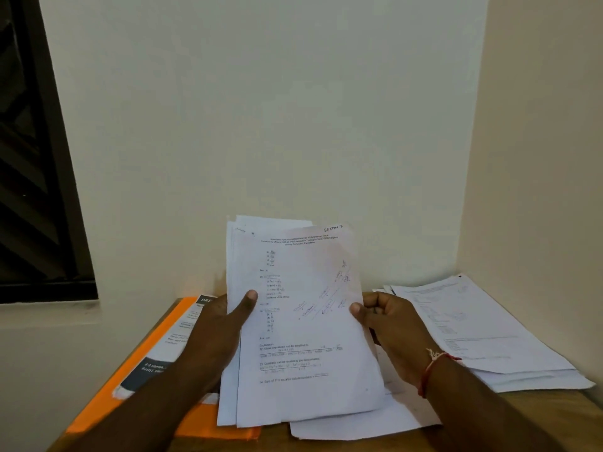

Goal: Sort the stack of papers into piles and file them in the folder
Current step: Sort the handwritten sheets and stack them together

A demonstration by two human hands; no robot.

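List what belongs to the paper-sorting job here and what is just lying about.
Job: stack of papers, gripped by left hand and right hand; orange folder; printed sheet on the folder; pile of papers at right; loose sheet underneath.
Just there: window; wrist thread.

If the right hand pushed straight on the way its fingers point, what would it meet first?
The sheaf of papers it pinches; the right hand points left across it, toward the left hand; depth unclear.
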